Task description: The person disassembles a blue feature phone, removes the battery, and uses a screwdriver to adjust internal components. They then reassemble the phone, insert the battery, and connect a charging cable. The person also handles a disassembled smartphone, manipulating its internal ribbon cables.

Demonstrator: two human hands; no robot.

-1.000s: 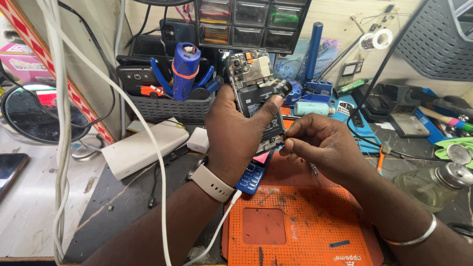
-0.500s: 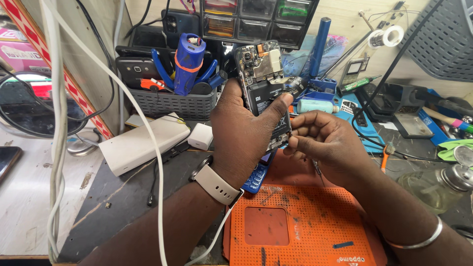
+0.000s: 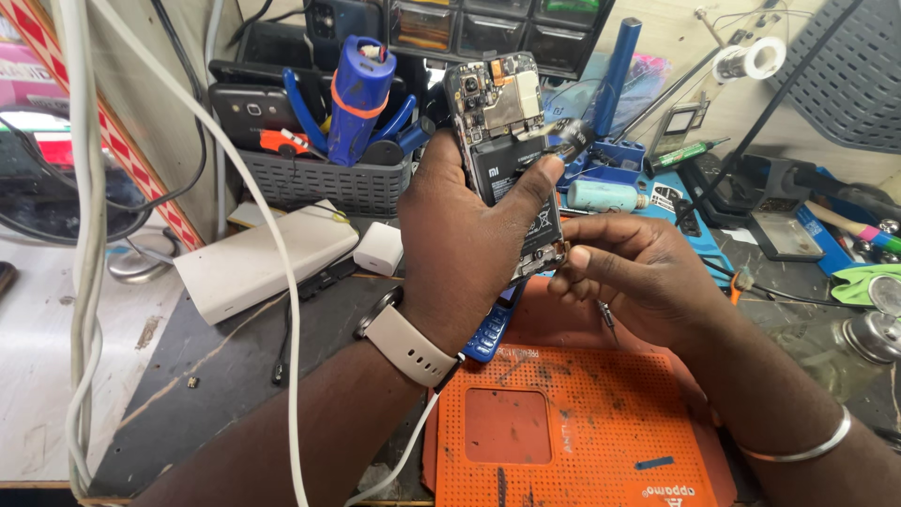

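My left hand point(image 3: 469, 244) grips an opened smartphone point(image 3: 502, 141) upright, its back cover off so the circuit board and black battery show. The thumb lies across the battery. My right hand point(image 3: 638, 272) pinches at the phone's lower right corner, and a thin metal tool point(image 3: 608, 317) pokes out below its fingers. A pale watch band point(image 3: 408, 345) circles the left wrist and a silver bangle point(image 3: 798, 443) the right. Under the hands lies a blue keypad phone point(image 3: 488, 333), partly hidden.
An orange perforated work mat point(image 3: 572, 432) lies in front. A grey basket point(image 3: 319, 178) holds blue-handled tools and phones. A white power bank point(image 3: 263, 258) and white adapter point(image 3: 378, 247) sit left. White cables point(image 3: 89, 235) hang at left. A soldering stand point(image 3: 779, 216) stands right.
The view has shifted slightly. The left hand has tilted the phone a little, and the right hand's fingers have stayed at its lower corner.
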